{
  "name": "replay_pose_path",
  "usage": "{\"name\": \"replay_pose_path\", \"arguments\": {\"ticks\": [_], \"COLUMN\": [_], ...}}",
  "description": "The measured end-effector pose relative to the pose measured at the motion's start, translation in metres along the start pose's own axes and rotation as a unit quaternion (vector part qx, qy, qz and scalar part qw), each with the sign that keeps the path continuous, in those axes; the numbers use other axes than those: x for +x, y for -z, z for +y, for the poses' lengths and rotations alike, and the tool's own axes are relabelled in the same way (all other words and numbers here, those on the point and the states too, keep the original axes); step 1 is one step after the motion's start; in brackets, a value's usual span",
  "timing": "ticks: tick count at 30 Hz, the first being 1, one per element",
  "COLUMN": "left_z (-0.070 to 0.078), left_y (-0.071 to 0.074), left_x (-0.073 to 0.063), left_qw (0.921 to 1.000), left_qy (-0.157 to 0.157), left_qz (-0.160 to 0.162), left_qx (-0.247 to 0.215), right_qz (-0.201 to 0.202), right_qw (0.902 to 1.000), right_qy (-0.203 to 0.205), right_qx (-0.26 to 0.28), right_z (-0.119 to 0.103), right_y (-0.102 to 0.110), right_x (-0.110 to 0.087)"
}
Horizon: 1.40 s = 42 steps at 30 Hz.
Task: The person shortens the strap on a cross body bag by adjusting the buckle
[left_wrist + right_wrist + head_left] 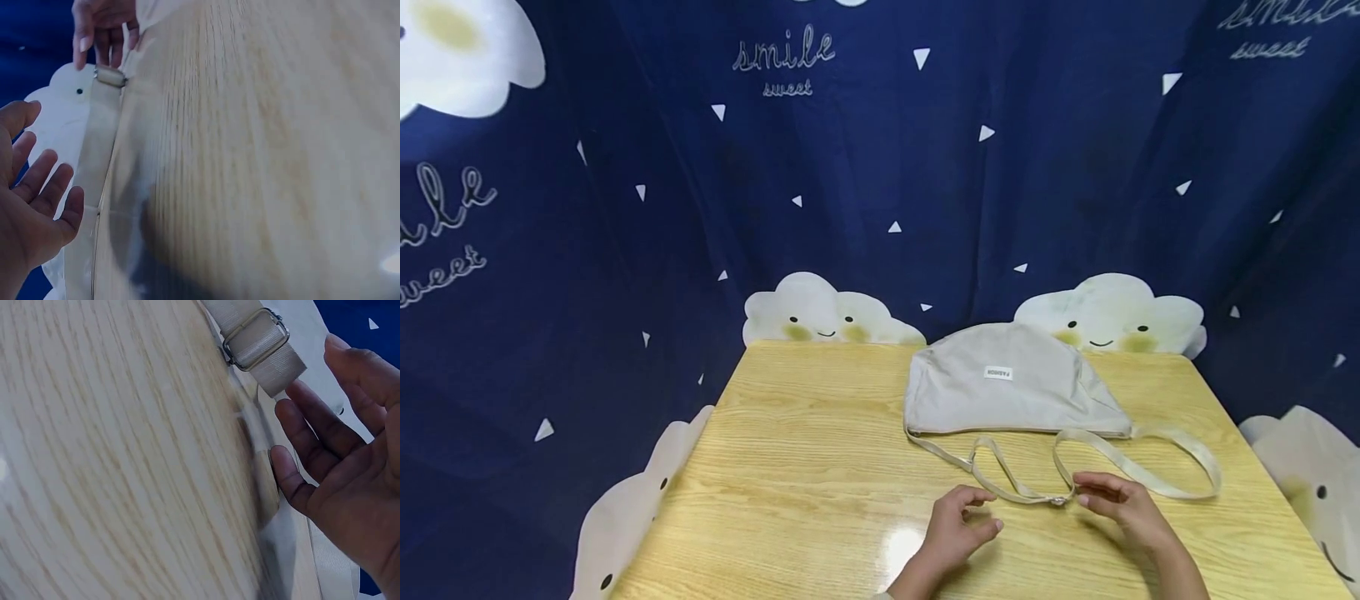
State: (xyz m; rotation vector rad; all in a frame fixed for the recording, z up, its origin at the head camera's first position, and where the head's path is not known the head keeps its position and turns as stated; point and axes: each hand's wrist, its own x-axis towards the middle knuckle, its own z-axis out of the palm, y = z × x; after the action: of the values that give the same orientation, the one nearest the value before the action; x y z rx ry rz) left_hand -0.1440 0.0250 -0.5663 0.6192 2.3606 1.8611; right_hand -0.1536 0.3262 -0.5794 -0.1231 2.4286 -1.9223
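Observation:
A beige cloth bag (1018,400) with a small white label (998,373) lies on the wooden table near its back edge. Its long strap (1172,492) loops over the tabletop in front of it. In the head view, my left hand (953,532) hovers by the strap's near stretch, thumb and fingers apart with nothing between them. Beside the metal buckle (1057,501) is my right hand (1127,506), its fingertips right at the strap. The right wrist view shows loosely bent fingers (319,440) just below the strap end, the thumb held away.
The light wooden table (805,442) fills the lower middle. Behind it and at its sides hangs a dark blue cloth (865,167) printed with white clouds, triangles and lettering. Light glares off the tabletop near my left wrist.

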Motion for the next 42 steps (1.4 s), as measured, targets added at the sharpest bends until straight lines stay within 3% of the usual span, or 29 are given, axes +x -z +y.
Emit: {"name": "replay_pose_path", "arguments": {"ticks": [8,16,21,27,34,40,42], "left_z": [-0.009,-0.013,-0.015,-0.02,-0.023,-0.033,-0.034], "left_y": [-0.015,-0.025,-0.03,-0.039,-0.047,-0.051,-0.052], "left_x": [0.017,0.03,0.037,0.046,0.053,0.053,0.053], "left_qw": [0.9994,0.9976,0.9948,0.987,0.9731,0.9572,0.9545], "left_qy": [-0.031,-0.055,-0.072,-0.08,-0.083,-0.108,-0.118], "left_qz": [-0.004,-0.032,-0.047,-0.073,-0.032,-0.003,0.008], "left_qx": [0.014,0.025,0.055,0.119,0.213,0.268,0.274], "right_qz": [-0.011,-0.02,-0.019,-0.001,-0.015,0.02,0.037], "right_qw": [0.9996,0.9987,0.9982,0.9973,0.9955,0.9967,0.9941], "right_qy": [-0.01,-0.028,-0.057,-0.073,0.003,0.001,0.005], "right_qx": [-0.023,-0.037,0.001,-0.012,-0.094,-0.079,-0.102], "right_z": [0.001,0.0,0.007,0.011,0.011,0.008,0.006], "right_y": [0.0,0.0,-0.004,-0.01,-0.014,-0.025,-0.028], "right_x": [0.003,0.006,0.007,0.009,0.011,0.01,0.01]}}
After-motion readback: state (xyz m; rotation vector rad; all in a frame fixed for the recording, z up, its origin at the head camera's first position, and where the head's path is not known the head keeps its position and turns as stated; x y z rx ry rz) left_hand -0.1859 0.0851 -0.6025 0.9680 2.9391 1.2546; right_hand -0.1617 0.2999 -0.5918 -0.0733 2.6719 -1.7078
